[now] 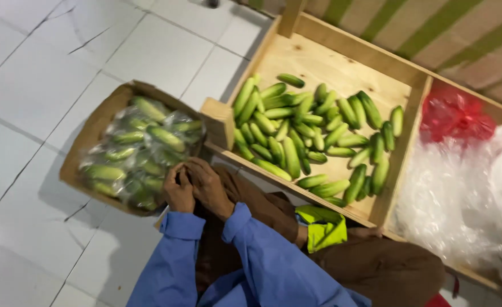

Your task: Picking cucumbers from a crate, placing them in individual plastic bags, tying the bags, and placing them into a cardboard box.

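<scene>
A cardboard box (94, 128) on the floor holds several clear plastic bags of green cucumbers (143, 150). My left hand (178, 190) and my right hand (208, 185) are pressed together at the box's near right edge, fingers curled at the edge of a bag; what they pinch is hidden. Both arms wear blue sleeves. Loose green cucumbers (310, 133) lie in a heap in a wooden bin (342, 68) just right of my hands.
White tiled floor (34, 85) lies left and behind the box. Right of the bin's divider are a red plastic bag (455, 116) and crumpled clear plastic (461, 199). A yellow-green cloth (322, 227) lies on brown-clad knees below the bin.
</scene>
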